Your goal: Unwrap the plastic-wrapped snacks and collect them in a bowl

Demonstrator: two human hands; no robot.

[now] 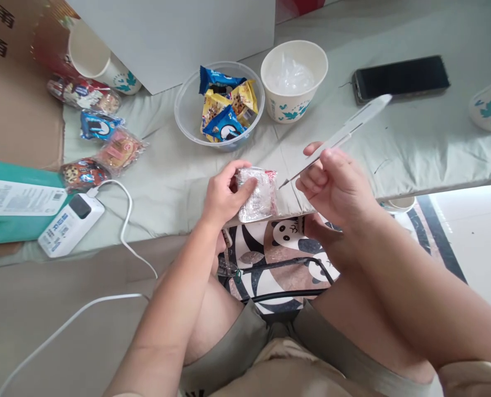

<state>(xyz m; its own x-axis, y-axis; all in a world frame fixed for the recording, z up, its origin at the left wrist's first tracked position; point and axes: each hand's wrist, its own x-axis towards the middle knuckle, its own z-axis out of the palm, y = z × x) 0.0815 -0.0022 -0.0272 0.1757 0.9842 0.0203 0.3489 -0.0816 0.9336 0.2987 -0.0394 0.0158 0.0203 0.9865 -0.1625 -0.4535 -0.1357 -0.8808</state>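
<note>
My left hand (pixel 229 193) is closed on a clear plastic snack packet (pixel 259 193) with red print at its upper right, thumb on top and fingers behind. The packet is at the front edge of the cloth-covered surface; its contents are blurred. In my right hand (pixel 339 179) is a slim white utility knife (pixel 348 124), gripped between thumb and fingers. Its dark, thin tip points down and left, close to the packet's right side and apart from it. Behind the packet stands a clear plastic bowl (pixel 183 118) with several blue and yellow snack packets (pixel 229 124).
A paper cup (pixel 293 107) with crumpled clear plastic inside stands right of the bowl. Farther right lies a phone (pixel 403 77). At left are several wrapped snacks (pixel 121 150), a tipped paper cup (pixel 123 77), a white power bank (pixel 71 223) with a cable, and a green container (pixel 17 165).
</note>
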